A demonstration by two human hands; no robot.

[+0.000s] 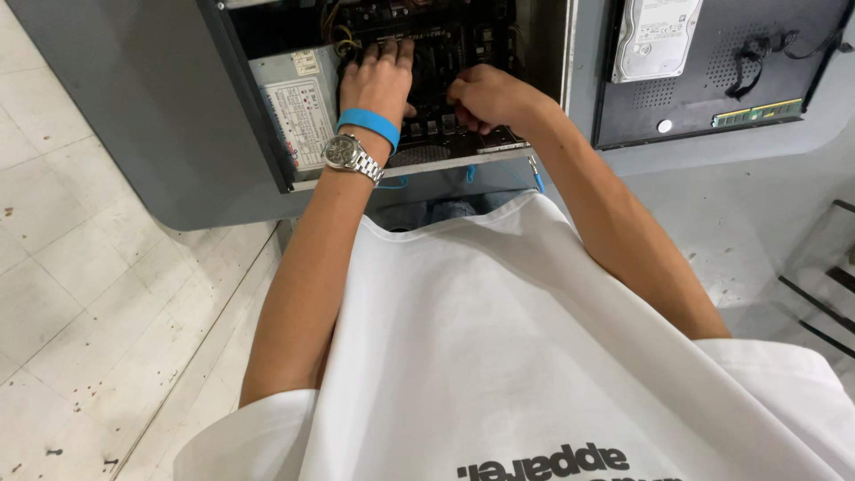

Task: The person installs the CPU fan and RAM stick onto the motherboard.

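Two hands: both inside the open computer case, which lies on its side on a grey table.
Board: dark motherboard fills the case interior, w/ slots and small parts; both hands are on it, near its front edge.
L hand: laid flat on the board, fingers stretched fwd and close together, tips at the dark connectors near the top; holds nothing that shows.
L wrist: blue wristband, then a silver metal watch just behind it.
R hand: curled, fingers bent under and pressed together at the board's mid-front; what they pinch, if anything, can't tell, it's hidden by the knuckles.
PSU: grey power supply box w/ a white label, in the case's left part, just beside the L hand.
Wires: yellow and black bundle above the PSU, next to the L fingertips.
Side panel: black case panel lies flat on the table to the right, apart from the hands.
On panel: silver hard drive at the top, green RAM stick toward the right edge, black cable between them.
Person: white T-shirt fills the lower view.
Floor: pale tiles, scuffed, at the left.
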